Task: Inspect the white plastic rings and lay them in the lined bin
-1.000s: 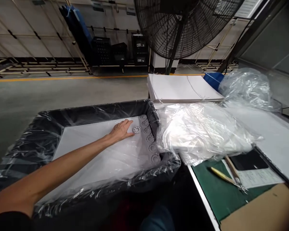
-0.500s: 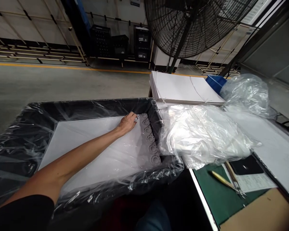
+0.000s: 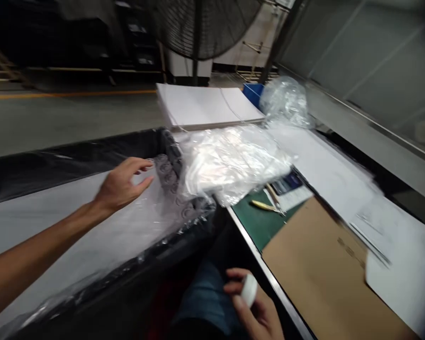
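Observation:
My left hand is over the far right part of a black bin lined with clear plastic film. Its thumb and fingers are apart, and nothing shows between them. Just right of the fingertips, a row of round ring-shaped plastic parts lies along the bin's right end on a white sheet; motion blurs them. Low in the view, beside the bench edge, my right hand pinches a small white round plastic part between thumb and fingers.
A heap of clear plastic bags sits right of the bin, before a tied stack of white sheets. On the bench are yellow-handled pliers, a green mat and brown cardboard. A large fan stands behind.
The view has swung right. My left hand has let go of a ring-shaped part by the row and opened. My right hand has come into view with a white round part.

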Demonstrator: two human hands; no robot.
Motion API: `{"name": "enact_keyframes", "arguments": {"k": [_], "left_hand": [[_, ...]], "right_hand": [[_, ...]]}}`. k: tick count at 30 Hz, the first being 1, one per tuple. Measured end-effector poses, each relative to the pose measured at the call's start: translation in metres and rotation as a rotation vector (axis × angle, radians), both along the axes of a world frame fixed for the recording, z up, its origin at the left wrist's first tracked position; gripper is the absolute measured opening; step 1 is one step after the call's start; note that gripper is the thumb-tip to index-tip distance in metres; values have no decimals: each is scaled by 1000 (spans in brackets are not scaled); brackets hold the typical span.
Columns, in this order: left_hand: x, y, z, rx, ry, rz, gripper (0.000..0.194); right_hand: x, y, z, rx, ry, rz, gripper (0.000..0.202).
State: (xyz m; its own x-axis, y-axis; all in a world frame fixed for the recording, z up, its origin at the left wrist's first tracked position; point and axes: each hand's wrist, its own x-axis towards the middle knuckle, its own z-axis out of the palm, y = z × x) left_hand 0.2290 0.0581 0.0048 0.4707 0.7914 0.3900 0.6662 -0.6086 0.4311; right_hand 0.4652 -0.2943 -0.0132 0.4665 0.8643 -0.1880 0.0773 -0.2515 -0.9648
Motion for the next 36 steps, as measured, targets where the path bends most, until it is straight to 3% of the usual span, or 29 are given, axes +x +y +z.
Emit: {"name": "enact_keyframes", "arguments": {"k": [3, 4, 6, 9, 12, 15, 20, 24, 33, 36], "left_hand": [[9, -68, 34, 9, -74, -291, 32], [15, -93, 42, -16, -97, -456, 33], [31, -142, 53, -130, -90, -641, 45], [67, -197, 53, -346, -83, -759, 63], [100, -225, 43, -485, -161, -782, 50], [119, -236, 32, -532, -228, -770, 44], [136, -242, 22, -453, -201, -734, 41], [148, -243, 22, -447, -120, -779, 66], [160, -241, 27, -252, -140, -842, 55], [163, -241, 31, -185, -164, -814, 52]], "right_hand": [[9, 7, 12, 39, 92, 75, 36], [11, 9, 16, 58, 117, 98, 35], [13, 10, 25, 115, 178, 143, 33], [11, 7, 35, 228, 288, 205, 32], [11, -3, 40, 318, 354, 227, 28], [15, -17, 34, 350, 412, 160, 29], [24, -35, 18, 331, 386, -104, 25], [33, -41, 16, 395, 349, -95, 21], [42, -43, 15, 443, 576, -59, 33], [41, -40, 11, 445, 485, -186, 24]]}}
